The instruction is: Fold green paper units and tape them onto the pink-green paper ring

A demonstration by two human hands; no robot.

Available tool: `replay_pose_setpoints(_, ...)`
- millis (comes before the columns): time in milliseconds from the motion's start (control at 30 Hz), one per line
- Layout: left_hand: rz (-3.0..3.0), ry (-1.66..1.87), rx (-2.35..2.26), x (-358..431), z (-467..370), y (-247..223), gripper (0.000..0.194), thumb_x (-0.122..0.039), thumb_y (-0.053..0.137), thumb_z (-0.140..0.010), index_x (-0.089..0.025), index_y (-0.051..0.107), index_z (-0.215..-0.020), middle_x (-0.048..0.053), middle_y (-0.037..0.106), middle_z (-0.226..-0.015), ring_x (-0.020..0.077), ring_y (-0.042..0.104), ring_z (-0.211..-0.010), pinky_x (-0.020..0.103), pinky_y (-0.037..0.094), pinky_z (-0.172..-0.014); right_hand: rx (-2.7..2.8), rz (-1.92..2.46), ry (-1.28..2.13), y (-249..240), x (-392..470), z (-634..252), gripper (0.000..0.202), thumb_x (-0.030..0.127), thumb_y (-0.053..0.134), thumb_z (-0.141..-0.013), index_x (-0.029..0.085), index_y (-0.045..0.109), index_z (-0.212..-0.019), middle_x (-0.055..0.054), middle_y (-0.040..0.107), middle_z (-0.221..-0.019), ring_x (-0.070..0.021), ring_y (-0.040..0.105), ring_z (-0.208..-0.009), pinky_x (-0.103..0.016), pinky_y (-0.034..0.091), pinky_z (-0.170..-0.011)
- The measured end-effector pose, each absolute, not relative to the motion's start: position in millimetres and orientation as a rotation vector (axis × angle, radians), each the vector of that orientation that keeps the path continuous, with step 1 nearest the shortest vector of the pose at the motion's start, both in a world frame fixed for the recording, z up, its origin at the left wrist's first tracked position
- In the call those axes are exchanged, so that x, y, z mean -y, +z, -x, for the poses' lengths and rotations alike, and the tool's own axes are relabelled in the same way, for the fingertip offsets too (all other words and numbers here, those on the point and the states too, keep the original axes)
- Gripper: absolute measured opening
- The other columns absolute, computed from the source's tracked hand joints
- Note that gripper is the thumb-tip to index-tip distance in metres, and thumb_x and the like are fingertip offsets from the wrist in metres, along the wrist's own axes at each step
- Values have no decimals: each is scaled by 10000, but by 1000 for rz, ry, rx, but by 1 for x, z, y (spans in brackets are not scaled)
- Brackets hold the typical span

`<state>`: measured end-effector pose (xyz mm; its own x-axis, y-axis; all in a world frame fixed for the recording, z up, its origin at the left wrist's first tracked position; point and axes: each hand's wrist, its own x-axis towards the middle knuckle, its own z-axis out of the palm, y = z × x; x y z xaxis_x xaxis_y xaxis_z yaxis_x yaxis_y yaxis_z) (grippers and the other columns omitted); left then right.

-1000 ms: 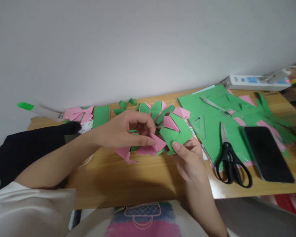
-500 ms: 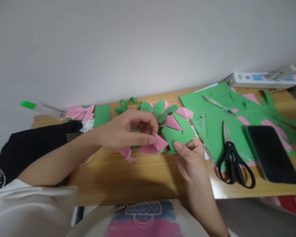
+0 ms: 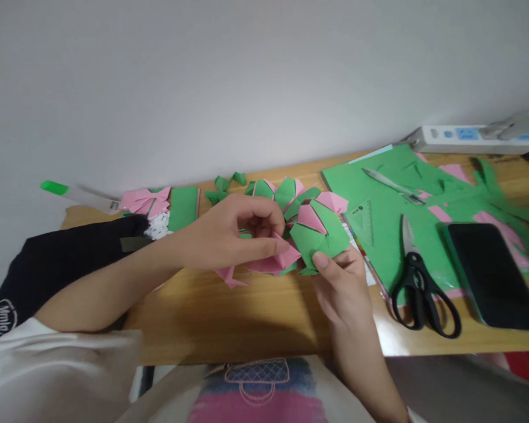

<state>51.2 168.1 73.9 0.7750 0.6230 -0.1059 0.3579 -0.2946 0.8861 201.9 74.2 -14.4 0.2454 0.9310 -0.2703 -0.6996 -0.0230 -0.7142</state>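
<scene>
Above the wooden tabletop, both hands hold a folded paper flower (image 3: 328, 226) with green and pink petals. My right hand (image 3: 341, 282) grips its right side, the thumb lying on a green petal and the fingers behind it. My left hand (image 3: 242, 232) pinches a pink folded petal (image 3: 288, 258) on the near left between thumb and curled fingers; the fingertips are partly hidden. More green and pink folds run behind the left hand, where I cannot tell which belong to the flower. A pink pointed piece (image 3: 231, 278) shows below that hand.
On the right lie green paper sheets (image 3: 379, 241), black-handled scissors (image 3: 418, 288), a phone (image 3: 494, 276), a utility knife (image 3: 392, 185) and a set square (image 3: 362, 223). A power strip (image 3: 449, 140) stands by the wall. Black cloth (image 3: 66, 258) and folded pink paper (image 3: 145, 202) are at left.
The hands and the flower keep nearly the same pose. The view has shifted slightly, so the things at the right edge appear a little further right.
</scene>
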Motion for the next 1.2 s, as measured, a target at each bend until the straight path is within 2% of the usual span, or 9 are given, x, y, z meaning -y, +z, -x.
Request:
replay_pose_setpoints(233, -1897, 314, -758, -167, -53, 74, 214, -294, 675, -795, -180, 551, -663, -21, 543, -582, 100, 475, -537, 223, 389, -480, 342, 871, 1313, -15, -74, -201, 277, 337, 927, -486, 259, 683, -592, 8, 769, -702, -173, 719, -659, -305, 618, -682)
replay_pose_setpoints(433, -1882, 319, -777, -166, -53, 73, 254, -347, 699, -793, -186, 554, -659, -23, 530, -572, 97, 463, -522, 219, 384, -456, 385, 909, 1301, -15, -74, -202, 271, 336, 907, -525, 268, 733, -722, -8, 781, -751, -186, 721, -684, -321, 616, -697)
replay_pose_setpoints(633, -1891, 337, -797, -164, -54, 74, 280, -387, 692, -820, -182, 567, -675, -16, 558, -586, 96, 497, -535, 208, 432, -469, 419, 920, 1272, -14, -74, -201, 226, 312, 891, -561, 272, 720, -702, -3, 774, -729, -186, 721, -707, -316, 611, -704)
replay_pose_setpoints(767, -1922, 384, -797, -162, -55, 73, 303, -407, 689, -835, -173, 568, -686, -16, 568, -602, 87, 511, -531, 201, 441, -478, 441, 896, 1287, -13, -74, -200, 263, 314, 879, -585, 268, 740, -804, -24, 788, -815, -213, 738, -789, -359, 612, -779)
replay_pose_setpoints(867, -1969, 401, -778, -163, -53, 70, 279, -396, 695, -836, -172, 588, -710, -15, 575, -599, 93, 521, -541, 204, 429, -488, 429, 892, 1298, -13, -74, -200, 301, 315, 882, -587, 272, 755, -857, -30, 793, -880, -214, 739, -796, -367, 614, -777)
replay_pose_setpoints(1200, -2143, 374, -744, -168, -50, 63, 250, -418, 670, -852, -197, 612, -752, -9, 629, -631, 116, 544, -581, 218, 423, -531, 370, 890, 1311, -15, -73, -198, 316, 353, 904, -548, 267, 759, -816, -23, 795, -847, -205, 744, -752, -350, 627, -732)
